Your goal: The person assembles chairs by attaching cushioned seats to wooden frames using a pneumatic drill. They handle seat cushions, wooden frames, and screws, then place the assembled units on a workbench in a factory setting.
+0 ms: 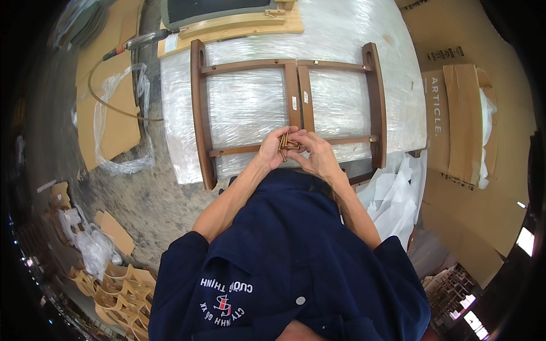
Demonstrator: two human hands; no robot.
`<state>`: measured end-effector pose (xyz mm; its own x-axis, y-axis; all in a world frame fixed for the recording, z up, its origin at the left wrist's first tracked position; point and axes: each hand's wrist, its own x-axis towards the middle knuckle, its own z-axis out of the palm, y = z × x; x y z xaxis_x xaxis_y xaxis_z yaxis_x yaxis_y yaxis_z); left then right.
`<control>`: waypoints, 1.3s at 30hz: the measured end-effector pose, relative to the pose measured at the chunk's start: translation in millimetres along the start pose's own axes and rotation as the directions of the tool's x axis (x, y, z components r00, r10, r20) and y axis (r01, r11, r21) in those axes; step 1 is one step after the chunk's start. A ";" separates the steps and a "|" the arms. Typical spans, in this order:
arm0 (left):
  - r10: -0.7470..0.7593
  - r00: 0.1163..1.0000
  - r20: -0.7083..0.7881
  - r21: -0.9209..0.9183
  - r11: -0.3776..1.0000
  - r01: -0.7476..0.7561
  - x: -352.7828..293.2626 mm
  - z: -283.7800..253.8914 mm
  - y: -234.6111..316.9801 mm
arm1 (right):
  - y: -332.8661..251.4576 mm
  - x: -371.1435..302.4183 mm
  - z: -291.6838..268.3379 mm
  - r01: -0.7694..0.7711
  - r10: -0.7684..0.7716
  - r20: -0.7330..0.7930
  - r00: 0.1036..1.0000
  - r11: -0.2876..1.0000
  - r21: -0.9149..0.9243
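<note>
Several brass-coloured screws [289, 143] lie in the cupped palm of my left hand [272, 149], close to my body. My right hand [316, 151] is beside it, with thumb and fingers pinched at the screws. Beyond and beneath my hands lie two brown wooden frame pieces [291, 91] side by side, each with a thick end post, such as the left post [200, 113] and the right post [376, 108]. Small white labels sit on their two middle bars. Metal fittings show in the rails near the right post.
A plastic-wrapped table surface [244, 108] carries the frames. At its far left rest a wooden board [239, 28] and a power screwdriver [136, 44] with a hose. Cardboard [108, 113] lies at left; an open carton [463, 119] stands at right. Curved wooden parts [116, 295] are stacked lower left.
</note>
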<state>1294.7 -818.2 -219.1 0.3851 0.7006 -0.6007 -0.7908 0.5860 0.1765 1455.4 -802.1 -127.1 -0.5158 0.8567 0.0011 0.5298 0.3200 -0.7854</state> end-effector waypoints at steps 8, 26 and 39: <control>-0.012 0.997 -0.075 0.000 1.000 0.012 -1.0 -13.9 -1.9 | 9.4 4.9 5.8 -0.065 0.066 0.069 0.995 0.998 -0.007; 0.287 0.941 -0.179 0.138 0.954 -0.265 -48.5 -40.7 39.7 | 62.9 -0.1 39.3 -0.500 0.490 0.101 0.866 0.845 0.191; 0.298 0.924 -0.239 0.100 0.954 -0.282 -66.5 -55.9 38.2 | 55.7 10.7 62.2 -0.153 0.158 0.161 0.974 0.987 -0.042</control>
<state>1212.3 -865.3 -215.9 0.0066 0.7247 -0.6890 -0.8154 0.4028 0.4158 1437.5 -800.3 -209.4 -0.5270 0.8202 -0.2226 0.6303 0.2015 -0.7498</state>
